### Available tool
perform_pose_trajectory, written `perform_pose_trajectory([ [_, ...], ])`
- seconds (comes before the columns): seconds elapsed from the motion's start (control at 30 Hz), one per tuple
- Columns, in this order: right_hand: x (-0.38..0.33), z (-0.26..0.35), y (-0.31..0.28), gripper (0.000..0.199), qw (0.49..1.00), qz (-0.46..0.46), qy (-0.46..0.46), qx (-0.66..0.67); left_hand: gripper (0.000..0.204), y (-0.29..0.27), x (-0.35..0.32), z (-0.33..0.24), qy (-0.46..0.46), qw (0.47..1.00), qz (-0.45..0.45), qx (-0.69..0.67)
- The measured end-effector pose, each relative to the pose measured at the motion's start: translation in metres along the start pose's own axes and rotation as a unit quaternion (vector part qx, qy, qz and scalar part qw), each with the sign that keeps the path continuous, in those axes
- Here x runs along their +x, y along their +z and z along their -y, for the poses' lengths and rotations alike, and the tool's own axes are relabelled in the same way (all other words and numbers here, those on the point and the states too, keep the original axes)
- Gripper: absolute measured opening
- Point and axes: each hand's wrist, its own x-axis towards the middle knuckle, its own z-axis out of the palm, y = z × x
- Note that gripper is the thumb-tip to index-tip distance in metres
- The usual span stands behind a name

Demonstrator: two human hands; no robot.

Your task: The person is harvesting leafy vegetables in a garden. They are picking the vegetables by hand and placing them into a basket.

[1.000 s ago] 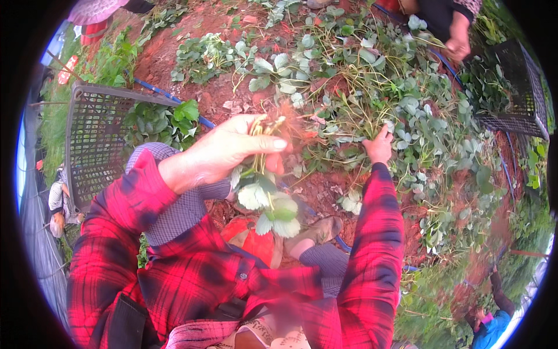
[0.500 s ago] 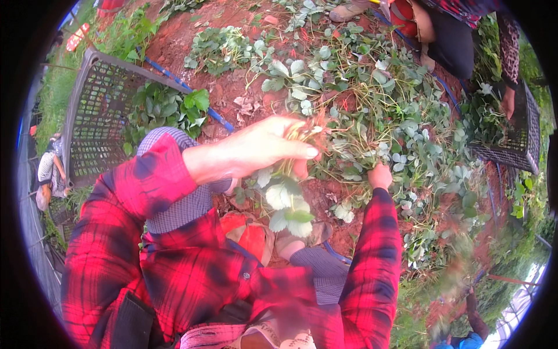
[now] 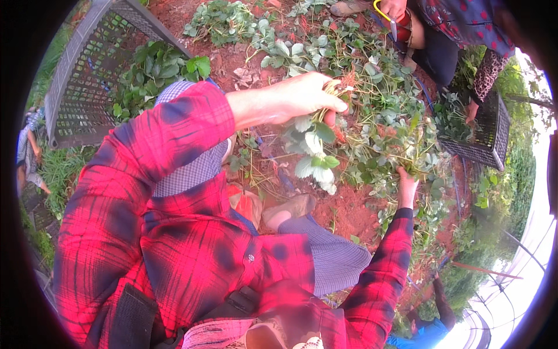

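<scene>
My left hand (image 3: pixel 311 96) is closed round the stems of a small bunch of strawberry plants (image 3: pixel 314 148). Their reddish roots stick out past my thumb, and the pale-backed leaves hang below. Farther right, my right hand (image 3: pixel 406 179) reaches into the spread of loose strawberry plants (image 3: pixel 381 107) on the red soil. Its fingers are closed on stems there, partly hidden by leaves.
At the left, a dark plastic crate (image 3: pixel 78 96) holds leafy plants (image 3: pixel 154 72). A co-worker at the upper right holds yellow-handled scissors (image 3: pixel 393 26), with another hand (image 3: pixel 471 111) at a second crate (image 3: pixel 497 139). Another person (image 3: pixel 427 331) is at the lower right.
My left hand has moved right and slightly up, carrying its bunch. My right hand has shifted right among the plants. The view has turned, and the co-worker's scissors show more fully.
</scene>
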Motion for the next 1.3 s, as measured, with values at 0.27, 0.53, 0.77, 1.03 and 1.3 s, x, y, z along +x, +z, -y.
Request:
perform_pose_trajectory([
  [0.27, -0.044, 0.095, -0.02, 0.027, 0.992, -0.01, 0.097, 0.074, 0.015, -0.008, -0.008, 0.001, 0.013, 1.0, -0.001, 0.0],
  [0.53, -0.058, 0.057, -0.049, 0.021, 0.948, 0.009, 0.141, 0.284, 0.015, -0.009, -0.013, 0.003, 0.03, 1.0, 0.003, 0.002],
  [0.77, -0.103, 0.044, -0.122, 0.02, 0.914, -0.071, 0.133, 0.378, 0.014, -0.001, -0.008, 0.002, 0.039, 0.999, 0.008, 0.016],
  [1.03, -0.191, -0.004, -0.191, 0.027, 0.845, -0.113, 0.077, 0.517, 0.016, 0.011, 0.007, 0.008, -0.002, 0.999, 0.02, 0.05],
  [1.3, -0.217, -0.029, -0.188, 0.027, 0.81, -0.099, 0.078, 0.572, 0.021, 0.026, 0.014, 0.008, -0.034, 0.997, 0.034, 0.06],
])
